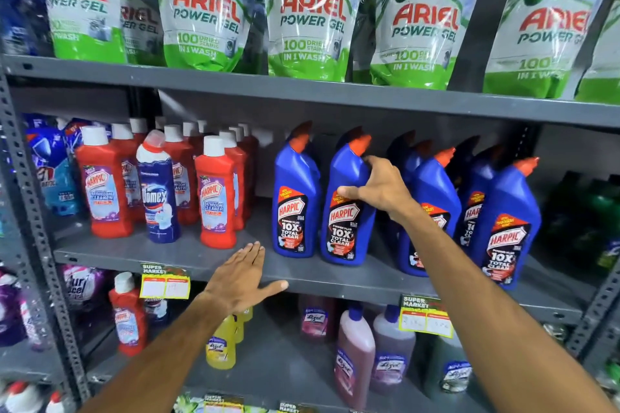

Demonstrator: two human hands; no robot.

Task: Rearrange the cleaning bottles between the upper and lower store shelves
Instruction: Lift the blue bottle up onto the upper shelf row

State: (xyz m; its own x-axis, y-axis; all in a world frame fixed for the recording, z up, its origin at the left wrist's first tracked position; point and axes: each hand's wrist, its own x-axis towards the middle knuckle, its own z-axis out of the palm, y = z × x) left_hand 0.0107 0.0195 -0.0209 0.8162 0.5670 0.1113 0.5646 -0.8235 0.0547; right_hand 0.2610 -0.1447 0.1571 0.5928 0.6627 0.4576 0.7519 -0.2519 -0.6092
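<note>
— So, what is the right hand [380, 189] doing?

— It is gripping a blue Harpic bottle [349, 204] high on its shoulder, thumb across the front above the label and fingers curling behind the neck, just under the red cap. That bottle is standing upright on the middle shelf [208, 261], second from the left in the blue row, just beside another blue Harpic bottle [295, 198].

— And the left hand [241, 282]?

— It is lying spread and flat, palm down, at the front edge of that same shelf, fingers pointing towards the gap between the red bottles and the blue ones. It is holding nothing.

— What else is sitting on that shelf?

— To the left, red Harpic bathroom cleaner bottles [107, 191] with white caps are standing in rows, with a blue Domex bottle [157, 194] among them. To the right, more blue Harpic bottles [506, 228] are running towards the shelf's end.

— Above and below?

— Ariel Power Gel pouches [308, 20] are lining the upper shelf. On the lower shelf, a yellow bottle [221, 345] and a pink Lizol bottle [354, 355] are standing, well apart from a lone red bottle [127, 318]. Yellow price tags [164, 283] are hanging from the shelf edges.
</note>
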